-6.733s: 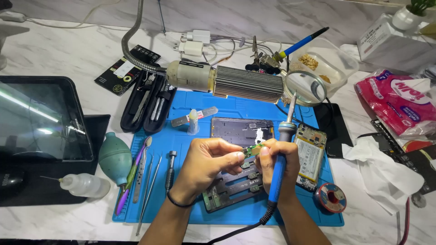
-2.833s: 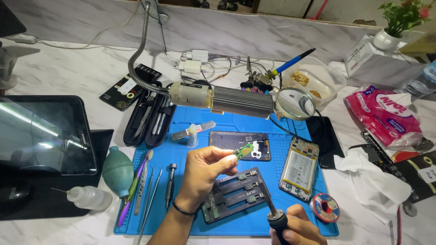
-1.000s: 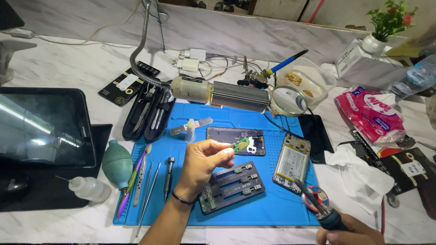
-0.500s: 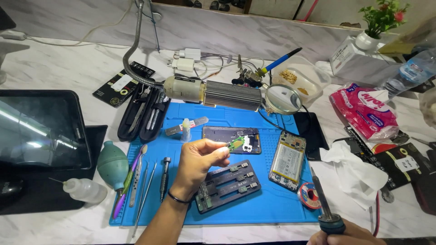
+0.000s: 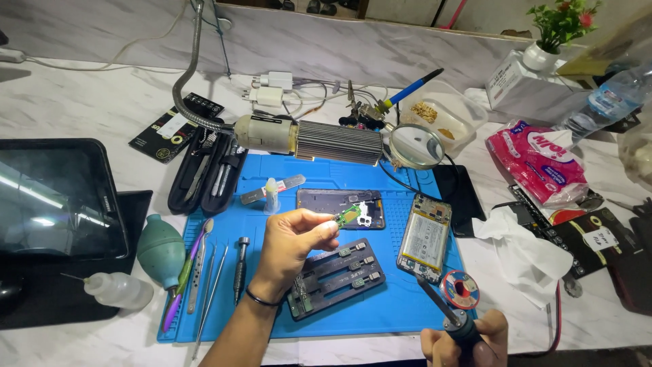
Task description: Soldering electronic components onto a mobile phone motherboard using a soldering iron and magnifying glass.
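My left hand [image 5: 293, 242] pinches a small green circuit board [image 5: 349, 217] above the blue work mat [image 5: 380, 312]. Just below it lies a dark board-holder jig [image 5: 334, 277]. My right hand [image 5: 465, 340], at the bottom edge, grips a soldering iron [image 5: 441, 311] whose tip points up and left, near a small solder spool [image 5: 460, 289]. An opened phone [image 5: 425, 237] with its battery showing lies to the right of the jig, and a dark phone back panel [image 5: 333, 202] lies behind the green board.
Tweezers and a screwdriver [image 5: 239, 268] lie on the mat's left, beside a green air blower [image 5: 161, 251] and a squeeze bottle [image 5: 117, 290]. A tablet [image 5: 54, 197] sits far left. A gooseneck lamp [image 5: 309, 138], magnifier [image 5: 415, 145], tissue pack [image 5: 540, 166] and crumpled tissue [image 5: 519, 248] surround the mat.
My right hand with the soldering iron has drawn away from the green board, down and to the right toward the table's front edge. The left hand keeps holding the board up.
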